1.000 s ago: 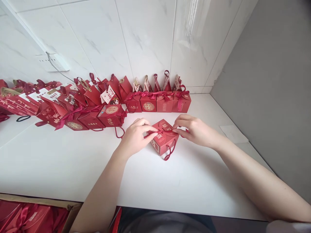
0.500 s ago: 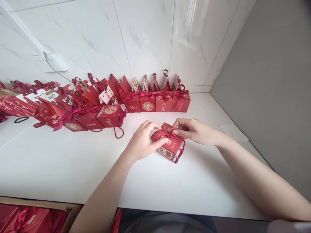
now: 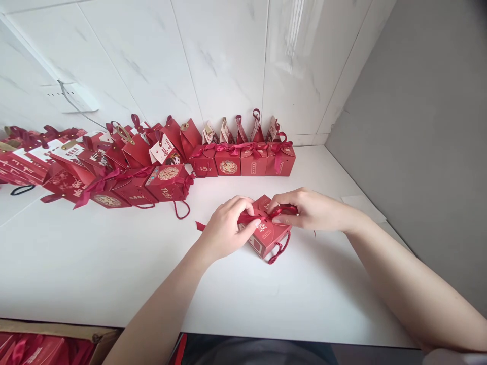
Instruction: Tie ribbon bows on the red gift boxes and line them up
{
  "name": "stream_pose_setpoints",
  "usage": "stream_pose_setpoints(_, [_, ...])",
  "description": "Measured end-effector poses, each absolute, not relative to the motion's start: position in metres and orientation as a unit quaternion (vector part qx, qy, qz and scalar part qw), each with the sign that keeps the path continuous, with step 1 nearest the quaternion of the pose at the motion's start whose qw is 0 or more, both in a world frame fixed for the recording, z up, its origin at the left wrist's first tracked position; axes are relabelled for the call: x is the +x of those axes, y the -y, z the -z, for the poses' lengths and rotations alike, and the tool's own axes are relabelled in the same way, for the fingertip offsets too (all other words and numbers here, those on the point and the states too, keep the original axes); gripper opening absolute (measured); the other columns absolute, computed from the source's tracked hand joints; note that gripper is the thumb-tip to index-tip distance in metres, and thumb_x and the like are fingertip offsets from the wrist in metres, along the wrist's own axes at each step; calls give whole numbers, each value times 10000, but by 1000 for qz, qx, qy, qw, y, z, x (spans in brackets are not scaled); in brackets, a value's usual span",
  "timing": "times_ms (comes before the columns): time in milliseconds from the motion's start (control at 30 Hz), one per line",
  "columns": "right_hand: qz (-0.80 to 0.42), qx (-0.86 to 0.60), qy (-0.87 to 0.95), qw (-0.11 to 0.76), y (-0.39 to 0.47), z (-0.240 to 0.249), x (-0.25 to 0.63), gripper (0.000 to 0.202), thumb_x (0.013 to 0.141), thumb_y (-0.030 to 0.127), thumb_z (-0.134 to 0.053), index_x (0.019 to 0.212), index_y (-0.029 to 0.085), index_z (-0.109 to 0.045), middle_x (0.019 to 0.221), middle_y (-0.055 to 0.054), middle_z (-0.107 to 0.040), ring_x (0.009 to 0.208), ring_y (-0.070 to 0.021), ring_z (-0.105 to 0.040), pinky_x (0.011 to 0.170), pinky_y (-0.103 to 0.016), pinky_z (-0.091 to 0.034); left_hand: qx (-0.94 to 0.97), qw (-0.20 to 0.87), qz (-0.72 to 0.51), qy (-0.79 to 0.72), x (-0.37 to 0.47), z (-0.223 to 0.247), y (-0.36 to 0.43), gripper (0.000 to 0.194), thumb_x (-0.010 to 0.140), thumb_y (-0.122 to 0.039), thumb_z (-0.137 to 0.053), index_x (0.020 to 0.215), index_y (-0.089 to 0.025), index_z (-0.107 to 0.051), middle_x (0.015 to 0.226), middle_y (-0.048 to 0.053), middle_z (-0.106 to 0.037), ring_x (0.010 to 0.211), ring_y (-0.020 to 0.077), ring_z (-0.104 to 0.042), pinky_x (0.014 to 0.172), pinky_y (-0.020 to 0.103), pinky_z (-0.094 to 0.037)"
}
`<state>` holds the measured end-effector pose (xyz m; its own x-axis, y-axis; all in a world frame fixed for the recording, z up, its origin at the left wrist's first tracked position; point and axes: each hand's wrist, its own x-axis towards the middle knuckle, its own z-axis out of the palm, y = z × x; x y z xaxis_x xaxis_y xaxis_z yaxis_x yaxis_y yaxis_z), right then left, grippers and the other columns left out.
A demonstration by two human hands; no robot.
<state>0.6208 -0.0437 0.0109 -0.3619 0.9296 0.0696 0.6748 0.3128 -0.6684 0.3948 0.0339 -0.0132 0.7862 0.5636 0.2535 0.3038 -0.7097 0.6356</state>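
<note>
A small red gift box (image 3: 272, 234) with light printed characters sits on the white table between my hands. Dark red twisted cord hangs from its right side. Across its top runs a red ribbon (image 3: 286, 209). My left hand (image 3: 230, 223) pinches the ribbon at the left of the lid, and one ribbon tail sticks out beyond that hand. On the other side, my right hand (image 3: 300, 212) is closed on the ribbon, with a loop of it showing above the thumb. The fingers partly cover the lid and the ribbon's middle.
Several red gift boxes with bows (image 3: 253, 161) stand in a row along the tiled wall. More boxes and pointed bags (image 3: 140, 152) crowd the left. A cardboard carton (image 3: 104, 337) of red boxes is at the lower left; a white paper (image 3: 363, 208) lies at right.
The ribbon is now stretched out between both hands, with a loop and a left tail showing. My left hand has closed on it, and the box has turned slightly.
</note>
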Motion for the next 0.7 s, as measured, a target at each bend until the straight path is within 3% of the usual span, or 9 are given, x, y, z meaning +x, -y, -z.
stream_pose_setpoints(267, [-204,-463,822,261,35,5,618,101,899,163,-568,937,214,-646,1118,-90,-623,1032,-229,-580,858,-361,-484,880,351,-224,-230,398,16,-32,118,964,-216,-432,854,-212,-474,1133,59,-602,1054,188,-583,851,331,-475])
stream_pose_setpoints(700, [-83,-476,846,224,32,16,607,142,971,162,-440,971,190,-579,1097,-128,-620,1023,-266,-556,874,-424,-466,880,354,-214,-233,397,15,-34,122,958,-240,-427,846,-217,-468,1159,67,-627,1110,206,-589,891,353,-485])
